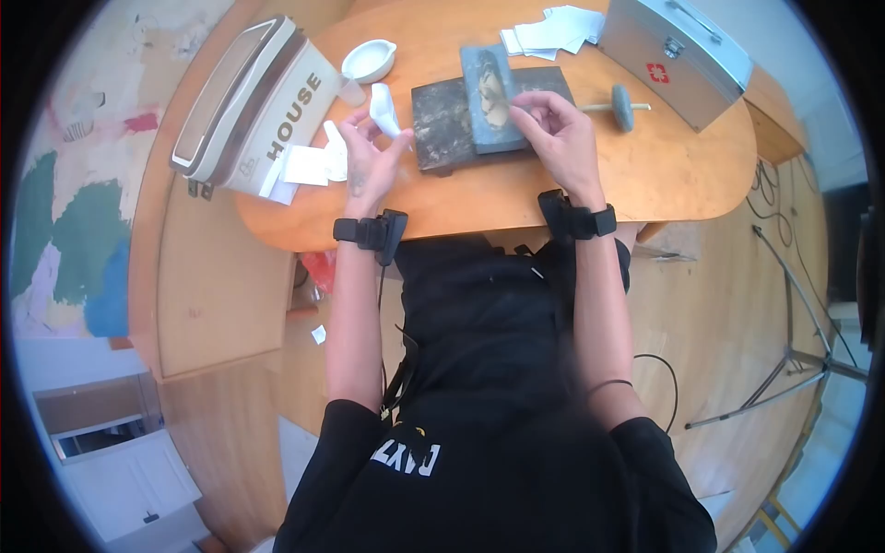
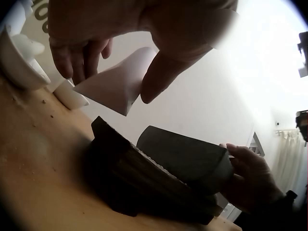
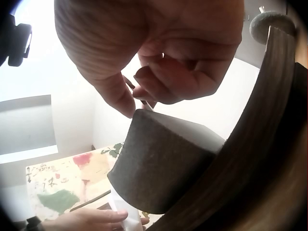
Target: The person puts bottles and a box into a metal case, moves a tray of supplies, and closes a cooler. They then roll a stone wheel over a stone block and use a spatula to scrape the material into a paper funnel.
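Observation:
In the head view my left hand pinches a folded white piece of paper left of the stone trough. The left wrist view shows the paper bent into a pointed scoop shape between thumb and fingers. My right hand is at the right rim of the grey stone trough, fingers curled inward. In the right wrist view a thin, narrow tool with a pale tip shows between thumb and fingers, mostly hidden. Yellowish-brown residue lies in the trough, which sits tilted on a dark wooden block.
A stone wheel on a wooden axle lies at the right. At the left are a white spouted bowl, a small cup, paper slips and a HOUSE case. A metal box and a paper stack stand behind.

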A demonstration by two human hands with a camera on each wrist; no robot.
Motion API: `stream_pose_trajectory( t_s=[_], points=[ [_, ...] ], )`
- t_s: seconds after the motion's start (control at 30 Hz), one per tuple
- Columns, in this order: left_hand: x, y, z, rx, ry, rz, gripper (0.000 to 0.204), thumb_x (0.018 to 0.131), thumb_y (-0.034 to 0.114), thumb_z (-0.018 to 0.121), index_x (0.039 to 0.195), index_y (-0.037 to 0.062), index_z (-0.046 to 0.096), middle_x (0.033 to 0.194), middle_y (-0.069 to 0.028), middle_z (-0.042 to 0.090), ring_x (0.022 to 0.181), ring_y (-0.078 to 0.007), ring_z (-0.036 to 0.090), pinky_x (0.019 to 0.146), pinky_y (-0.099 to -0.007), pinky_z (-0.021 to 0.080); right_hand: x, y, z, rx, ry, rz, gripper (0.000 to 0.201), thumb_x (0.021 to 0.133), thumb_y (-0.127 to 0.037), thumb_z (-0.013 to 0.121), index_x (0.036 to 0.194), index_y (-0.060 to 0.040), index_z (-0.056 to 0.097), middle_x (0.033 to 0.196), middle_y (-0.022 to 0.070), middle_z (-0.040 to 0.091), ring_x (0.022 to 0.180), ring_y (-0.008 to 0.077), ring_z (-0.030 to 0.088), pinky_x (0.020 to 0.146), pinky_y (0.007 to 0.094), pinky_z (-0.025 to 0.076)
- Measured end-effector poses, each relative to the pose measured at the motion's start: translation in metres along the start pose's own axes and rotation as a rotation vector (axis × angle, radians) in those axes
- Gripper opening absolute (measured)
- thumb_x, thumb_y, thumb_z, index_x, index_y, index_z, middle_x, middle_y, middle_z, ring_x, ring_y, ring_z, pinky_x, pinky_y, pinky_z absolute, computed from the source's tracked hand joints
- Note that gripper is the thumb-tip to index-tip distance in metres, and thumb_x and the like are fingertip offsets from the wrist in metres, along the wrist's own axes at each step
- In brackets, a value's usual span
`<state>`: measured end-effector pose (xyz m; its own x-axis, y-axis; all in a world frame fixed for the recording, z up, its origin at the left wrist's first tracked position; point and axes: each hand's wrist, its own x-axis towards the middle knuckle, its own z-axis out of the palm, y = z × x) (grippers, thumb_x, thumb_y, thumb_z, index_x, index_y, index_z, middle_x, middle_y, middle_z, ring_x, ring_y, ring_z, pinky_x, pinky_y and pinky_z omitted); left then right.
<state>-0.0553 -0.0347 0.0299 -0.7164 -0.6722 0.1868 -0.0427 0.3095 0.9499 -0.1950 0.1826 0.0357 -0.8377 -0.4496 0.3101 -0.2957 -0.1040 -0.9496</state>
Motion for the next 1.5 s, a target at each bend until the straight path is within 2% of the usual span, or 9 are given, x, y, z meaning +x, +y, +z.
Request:
stream_pose_trajectory(
  t_s=[0.1,0.43,0.63,0.8,0.9,1.0,1.1,1.33,1.5],
  points=[
    [0.004,-0.009,-0.001,0.116,-0.097,-0.086,0.075,0.082,0.013,0.077,0.134,-0.0026,0.025,0.131,-0.0266,0.048,0.126,-0.0312,0.049,0.105,-0.0431,0.042,0.0,0.003,-0.002,0.017,0.0,0.01,0.017,0.083,-0.018,0.074,0.095,-0.0056,0.072,0.067,-0.0078,0.052,0.06,0.0019,0.044,0.056,0.02,0.039],
    [-0.007,-0.012,-0.001,0.006,-0.119,-0.126,0.071,0.084,0.008,0.074,0.136,-0.003,0.027,0.133,-0.0253,0.05,0.127,-0.029,0.05,0.108,-0.0391,0.041,0.0,0.004,0.0,0.03,0.009,0.023,0.015,0.085,-0.016,0.072,0.096,-0.0044,0.072,0.068,-0.0069,0.054,0.06,0.0018,0.044,0.055,0.0202,0.039],
    [-0.014,0.0,-0.002,0.09,0.003,0.089,0.067,0.076,0.008,0.081,0.126,-0.0022,0.039,0.127,-0.0222,0.053,0.122,-0.0291,0.052,0.107,-0.0406,0.04,0.001,0.004,0.004,0.021,0.027,-0.018,0.015,0.087,-0.015,0.07,0.097,-0.0038,0.072,0.072,-0.0054,0.058,0.06,0.0028,0.043,0.056,0.0215,0.039],
    [-0.015,0.011,0.001,0.245,0.021,0.316,0.058,0.074,0.012,0.083,0.116,-0.0019,0.046,0.116,-0.0195,0.06,0.114,-0.0289,0.057,0.098,-0.0392,0.045,0.002,-0.009,0.005,-0.147,0.145,-0.239,0.014,0.09,-0.01,0.065,0.1,-0.0041,0.072,0.077,0.0021,0.059,0.059,0.0094,0.047,0.056,0.025,0.041],
    [-0.015,0.021,0.005,0.333,-0.005,0.332,0.055,0.073,0.013,0.083,0.113,-0.001,0.047,0.112,-0.0204,0.061,0.108,-0.033,0.06,0.094,-0.0391,0.046,0.003,-0.026,0.0,-0.366,0.17,-0.361,0.014,0.09,-0.006,0.063,0.1,-0.0044,0.072,0.074,0.0066,0.056,0.06,0.0165,0.051,0.058,0.0293,0.043],
    [-0.015,0.031,0.012,0.351,-0.043,0.309,0.051,0.075,0.015,0.083,0.112,0.0013,0.051,0.114,-0.0157,0.063,0.116,-0.0291,0.058,0.099,-0.0389,0.044,0.005,-0.022,-0.003,-0.436,0.097,-0.469,0.015,0.089,-0.004,0.063,0.099,-0.0045,0.072,0.075,0.0098,0.057,0.065,0.023,0.055,0.061,0.0332,0.045],
    [-0.014,0.037,0.017,0.355,-0.054,0.337,0.051,0.075,0.016,0.083,0.112,0.0015,0.051,0.113,-0.0164,0.063,0.116,-0.0311,0.059,0.098,-0.0396,0.044,0.002,-0.031,-0.006,-0.441,-0.008,-0.401,0.015,0.088,-0.003,0.062,0.099,-0.0047,0.072,0.075,0.011,0.057,0.067,0.0257,0.057,0.064,0.0348,0.046],
    [-0.016,0.047,0.022,0.314,-0.09,0.321,0.051,0.074,0.015,0.083,0.112,0.0013,0.051,0.114,-0.0165,0.063,0.115,-0.031,0.059,0.098,-0.0389,0.044,0.006,-0.035,-0.005,-0.486,0.025,-0.465,0.014,0.086,-0.004,0.063,0.097,-0.0035,0.072,0.074,0.0118,0.058,0.067,0.0262,0.059,0.061,0.0366,0.047],
    [-0.02,0.05,0.026,0.305,-0.102,0.321,0.051,0.073,0.013,0.082,0.113,0.0018,0.052,0.112,-0.0155,0.064,0.112,-0.0303,0.06,0.097,-0.0379,0.045,-0.003,-0.052,-0.003,-0.432,-0.086,-0.299,0.013,0.082,-0.006,0.064,0.091,-0.0003,0.072,0.073,0.0127,0.06,0.065,0.0276,0.061,0.061,0.0367,0.048]
  ],
)
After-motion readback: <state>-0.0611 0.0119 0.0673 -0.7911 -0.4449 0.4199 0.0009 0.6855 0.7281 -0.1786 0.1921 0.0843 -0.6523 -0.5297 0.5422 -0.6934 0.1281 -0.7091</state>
